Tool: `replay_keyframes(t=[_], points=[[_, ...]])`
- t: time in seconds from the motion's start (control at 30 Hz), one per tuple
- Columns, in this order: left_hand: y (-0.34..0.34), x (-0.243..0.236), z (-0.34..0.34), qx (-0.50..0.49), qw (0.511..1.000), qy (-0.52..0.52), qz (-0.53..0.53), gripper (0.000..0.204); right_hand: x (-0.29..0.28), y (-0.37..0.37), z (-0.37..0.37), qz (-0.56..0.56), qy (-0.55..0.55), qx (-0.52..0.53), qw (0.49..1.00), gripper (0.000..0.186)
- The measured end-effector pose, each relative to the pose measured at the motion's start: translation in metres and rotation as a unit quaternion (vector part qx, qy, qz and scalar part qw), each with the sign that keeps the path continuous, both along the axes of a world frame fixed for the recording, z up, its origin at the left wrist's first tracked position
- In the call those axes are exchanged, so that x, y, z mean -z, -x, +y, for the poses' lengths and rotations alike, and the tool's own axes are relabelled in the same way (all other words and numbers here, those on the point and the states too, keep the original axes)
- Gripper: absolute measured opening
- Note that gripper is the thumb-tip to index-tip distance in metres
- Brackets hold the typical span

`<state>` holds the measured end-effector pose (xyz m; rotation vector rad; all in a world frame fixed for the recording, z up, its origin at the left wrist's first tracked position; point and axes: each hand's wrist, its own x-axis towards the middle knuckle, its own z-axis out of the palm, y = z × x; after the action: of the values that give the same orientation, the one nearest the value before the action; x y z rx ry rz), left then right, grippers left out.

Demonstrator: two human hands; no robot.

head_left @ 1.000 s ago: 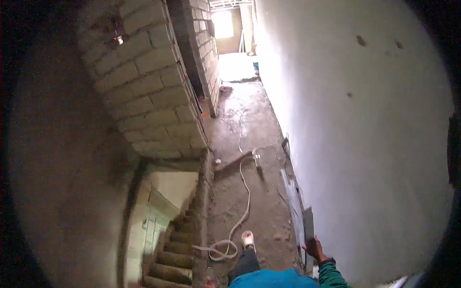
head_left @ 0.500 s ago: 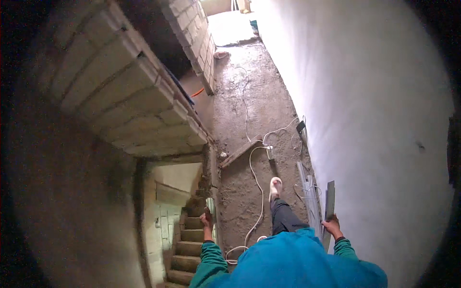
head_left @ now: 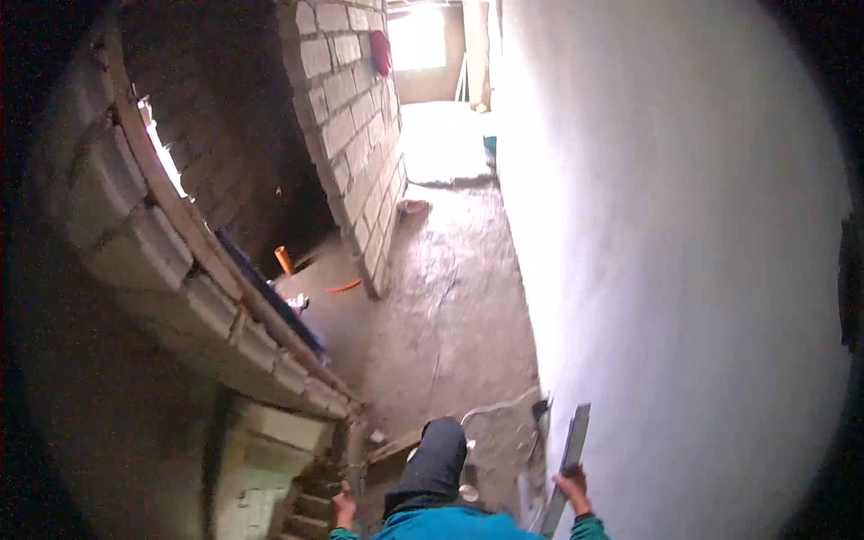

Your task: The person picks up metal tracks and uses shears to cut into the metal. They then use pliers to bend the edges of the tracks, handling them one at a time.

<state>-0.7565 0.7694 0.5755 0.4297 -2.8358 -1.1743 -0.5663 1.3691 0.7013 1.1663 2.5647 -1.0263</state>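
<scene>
My right hand [head_left: 571, 489] is wrapped round a long, narrow grey metal profile [head_left: 577, 438]. The profile stands tilted beside the white wall, its upper end rising above my fingers and its lower part running out of view. At the lower left, my left hand [head_left: 344, 508] is closed with the thumb up, close to the edge of the stair opening. Whatever it holds, if anything, is hard to make out. Between the hands, my bent knee [head_left: 434, 459] in dark trousers reaches forward over the floor.
A rough concrete floor [head_left: 450, 333] runs ahead between a block wall [head_left: 355, 135] and a smooth white wall [head_left: 648, 270]. Stairs [head_left: 310, 508] drop away at left. A pale cable [head_left: 499, 407] and a board [head_left: 396, 444] lie ahead. Orange pipe [head_left: 283, 260] stands in the left room.
I have stepped forward and my view has tilted up, so the far window and left room show more. The grey profile stays in my right hand. The shiny strip by my left hand no longer shows clearly.
</scene>
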Motion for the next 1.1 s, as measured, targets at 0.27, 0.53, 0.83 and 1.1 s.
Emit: replay_keyframes(t=[0.27, 0.53, 0.83, 1.1], points=[[0.205, 0.055, 0.138, -0.051, 0.979, 0.104, -0.169, 0.057, -0.014, 0.127, 0.065, -0.023, 0.037, 0.115, 0.992, 0.071], [0.463, 0.034, 0.330, 0.157, 0.977, -0.041, -0.142, 0.088, -0.062, 0.368, 0.219, -0.084, 0.021, 0.077, 0.993, 0.078], [0.684, -0.089, 0.465, 0.170, 0.975, -0.138, 0.049, 0.079, -0.169, 0.603, 0.314, -0.036, -0.024, 0.043, 0.998, 0.074], [0.737, -0.027, 0.499, 0.085, 0.987, 0.073, -0.116, 0.081, -0.117, 0.786, 0.418, -0.015, 0.021, -0.049, 0.998, 0.073]])
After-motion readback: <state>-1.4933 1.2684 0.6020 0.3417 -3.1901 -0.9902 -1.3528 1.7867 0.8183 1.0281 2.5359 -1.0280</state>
